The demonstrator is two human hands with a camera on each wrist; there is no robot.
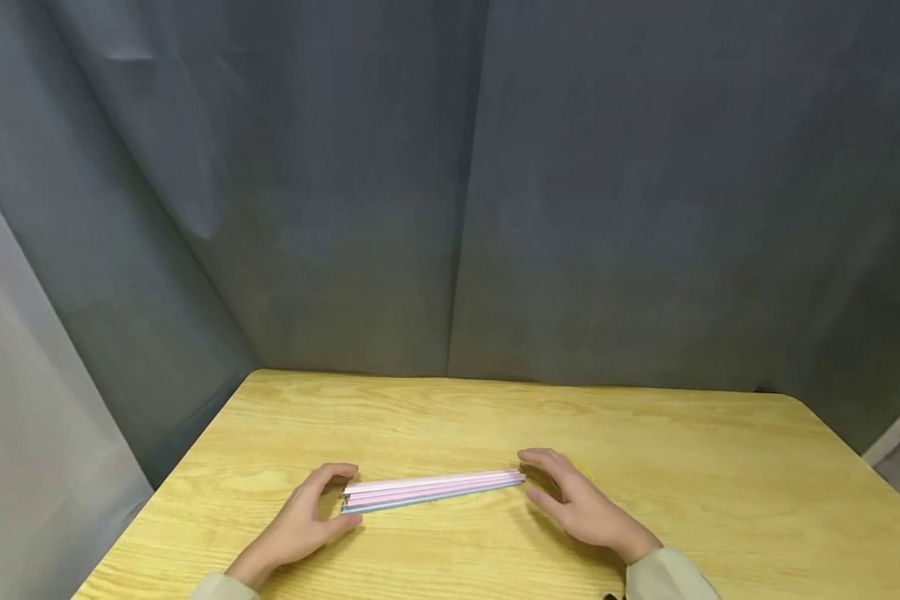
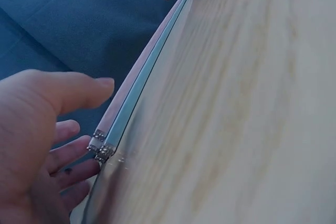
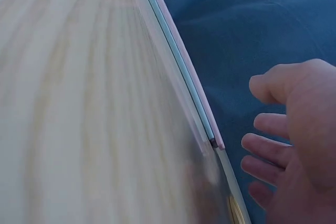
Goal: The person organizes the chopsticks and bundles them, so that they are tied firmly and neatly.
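Sticks point(image 1: 435, 488) lay bunched on the table point(image 1: 450, 558), lower centre of the frame, slightly slanted, left end nearer the bottom edge. Pink, white and blue showed; stacked lengthwise, probably so they stayed together. Left hand point(image 1: 303, 517), lower left of centre, curved loosely round the left end, thumb on near side, fingers on far side; no grip seen, contact couldn't be told. Beaded tips point(image 2: 102, 148) sat by its fingers. Right hand point(image 1: 581, 508), lower right of centre, fingers spread and relaxed, just off the right end, gripping nothing. One hand per end likely suited the long shape; table seemed to take the weight. Yellow thing point(image 3: 236, 211) near right hand, too unclear to name.
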